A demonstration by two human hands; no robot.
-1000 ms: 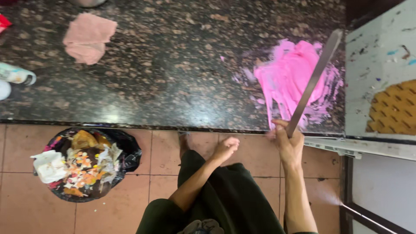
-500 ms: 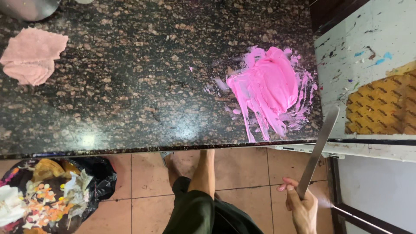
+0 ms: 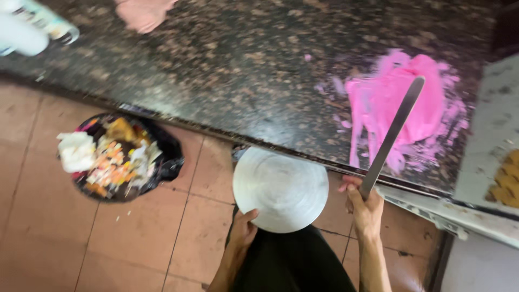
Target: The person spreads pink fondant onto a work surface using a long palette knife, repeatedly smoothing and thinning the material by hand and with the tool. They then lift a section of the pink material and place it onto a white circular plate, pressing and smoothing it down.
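Left hand (image 3: pixel 243 224) gripping round metal plate (image 3: pixel 280 189) (by its rim), right hand (image 3: pixel 365 208) clenched on long spatula (image 3: pixel 393 135), above pink icing (image 3: pixel 400 108).

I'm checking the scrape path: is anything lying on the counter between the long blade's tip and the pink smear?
Nothing visible. The long metal blade, held in the right hand, already has its tip over the pink smear. The left hand holds the round metal plate below the counter edge.
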